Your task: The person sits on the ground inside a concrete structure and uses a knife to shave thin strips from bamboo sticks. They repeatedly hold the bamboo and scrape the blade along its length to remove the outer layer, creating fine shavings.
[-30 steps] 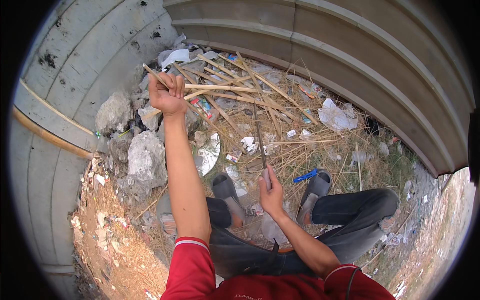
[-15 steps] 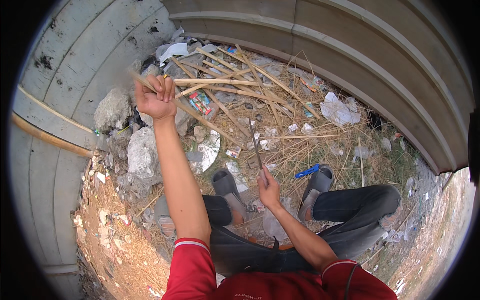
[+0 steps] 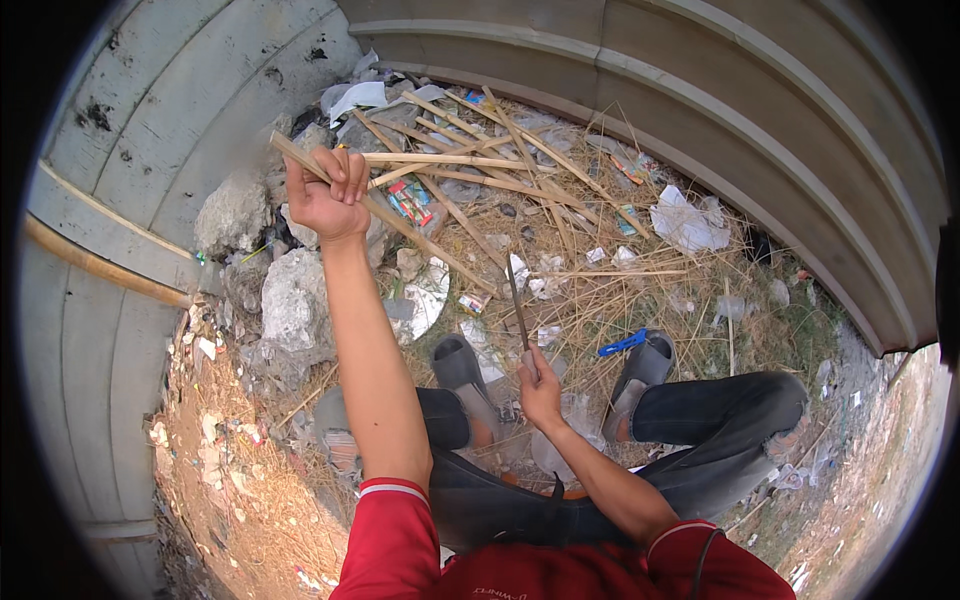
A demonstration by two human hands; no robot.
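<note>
left hand (image 3: 325, 195) clenched on cane strip (image 3: 400, 225) | right hand (image 3: 540, 385) grasping knife (image 3: 516, 300) | red-green wrapper (image 3: 410, 202) beside strip | white crumpled paper (image 3: 685, 222) near wall (image 3: 700, 90)

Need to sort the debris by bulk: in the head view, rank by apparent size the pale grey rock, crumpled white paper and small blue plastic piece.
1. Pale grey rock, largest.
2. Crumpled white paper, clearly smaller.
3. Small blue plastic piece, smallest.

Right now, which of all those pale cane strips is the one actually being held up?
The long strip clenched in the left hand, slanting from upper left down toward the sandals. The other strips lie loose in the pile by the wall.
</note>
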